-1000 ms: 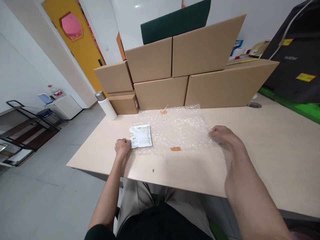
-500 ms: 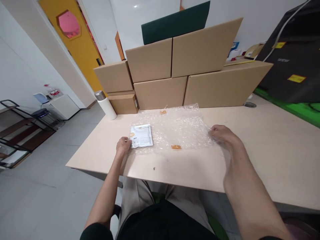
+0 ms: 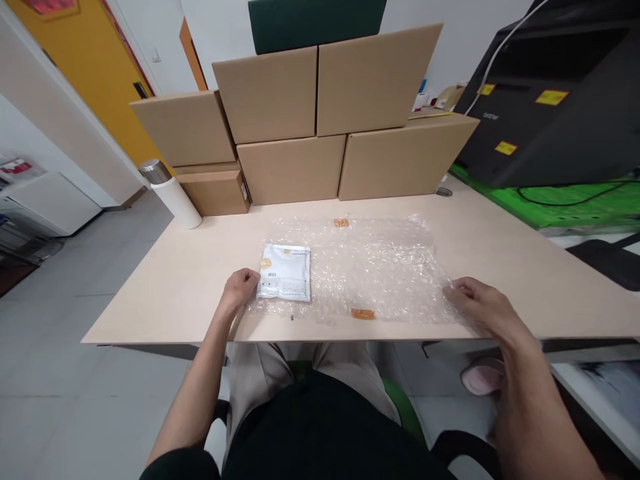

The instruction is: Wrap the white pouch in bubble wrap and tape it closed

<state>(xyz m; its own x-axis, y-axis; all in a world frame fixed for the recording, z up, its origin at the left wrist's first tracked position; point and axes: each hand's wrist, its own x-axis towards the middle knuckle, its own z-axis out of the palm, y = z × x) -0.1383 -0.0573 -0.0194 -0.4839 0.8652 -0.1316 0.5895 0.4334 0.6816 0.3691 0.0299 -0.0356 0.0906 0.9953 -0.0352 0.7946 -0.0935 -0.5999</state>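
A clear sheet of bubble wrap lies spread on the table, with orange tape pieces on its far edge and near edge. On its left end rests a flat white packet with printed text and a barcode. My left hand is closed at the wrap's left edge, right beside the packet; the fingertips are partly hidden. The right edge of the sheet is pinched by my right hand, thumb against fingers.
Cardboard boxes are stacked along the table's far side, with a dark green box on top. A white bottle with a metal cap stands at the left. A large black covered object is at the right on a green surface.
The bubble wrap and packet have come nearer the table's front edge, and the sheet lies flatter. Both hands still hold its ends. My view has turned a little.
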